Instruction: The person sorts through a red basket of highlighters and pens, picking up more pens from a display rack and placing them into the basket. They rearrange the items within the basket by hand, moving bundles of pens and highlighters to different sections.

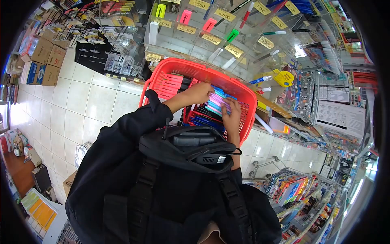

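Note:
A red plastic basket [191, 66] stands in front of me, in front of a pen display. It holds pink packs [168, 86], dark blue pens [203, 120] and a bundle of pastel pink, purple and teal pens [218, 103]. My left hand [198, 93], in a black sleeve, reaches into the basket and rests on the near end of that bundle. From below, my right hand [232, 117] grips the bundle's other end. Both hands are closed around the pastel pens.
A black bag [191, 148] hangs on my chest just below the basket. Behind the basket is a clear acrylic pen display [211, 38] with yellow price tags. Cardboard boxes [42, 61] sit on the white tiled floor at the left. Racks of stationery [294, 189] fill the lower right.

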Tool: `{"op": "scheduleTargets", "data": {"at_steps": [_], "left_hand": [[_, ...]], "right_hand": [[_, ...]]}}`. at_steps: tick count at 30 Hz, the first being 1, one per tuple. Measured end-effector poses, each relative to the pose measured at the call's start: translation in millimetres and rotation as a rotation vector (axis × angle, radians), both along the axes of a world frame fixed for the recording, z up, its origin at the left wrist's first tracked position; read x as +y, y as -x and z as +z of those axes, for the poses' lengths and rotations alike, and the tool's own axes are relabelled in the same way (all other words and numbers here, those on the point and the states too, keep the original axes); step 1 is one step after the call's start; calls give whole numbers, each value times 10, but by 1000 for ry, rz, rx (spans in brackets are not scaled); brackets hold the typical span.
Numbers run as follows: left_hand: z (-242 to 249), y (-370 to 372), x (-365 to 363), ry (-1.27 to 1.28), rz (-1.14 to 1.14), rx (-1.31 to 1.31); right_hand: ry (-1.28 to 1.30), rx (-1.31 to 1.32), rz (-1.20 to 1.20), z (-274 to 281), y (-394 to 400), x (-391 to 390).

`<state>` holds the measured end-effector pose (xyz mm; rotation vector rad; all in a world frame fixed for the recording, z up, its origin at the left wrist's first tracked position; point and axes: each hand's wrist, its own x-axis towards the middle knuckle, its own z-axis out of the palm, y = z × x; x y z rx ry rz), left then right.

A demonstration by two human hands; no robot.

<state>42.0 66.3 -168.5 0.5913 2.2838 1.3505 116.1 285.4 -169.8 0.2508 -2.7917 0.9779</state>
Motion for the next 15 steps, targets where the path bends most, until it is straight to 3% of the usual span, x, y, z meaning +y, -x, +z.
{"op": "scheduleTargets", "data": {"at_steps": [3, 9, 12, 15], "left_hand": [[-60, 37, 13, 17, -35, -47], [45, 99, -80, -67, 5, 116], [90, 194, -119, -225, -73, 19], [508, 257, -236, -311, -195, 121]], "right_hand": [[20, -12, 5, -14, 11, 14], [32, -29, -2, 87, 10, -13], [-25, -30, -1, 54, 9, -26], [-101, -103, -6, 45, -21, -36]]}}
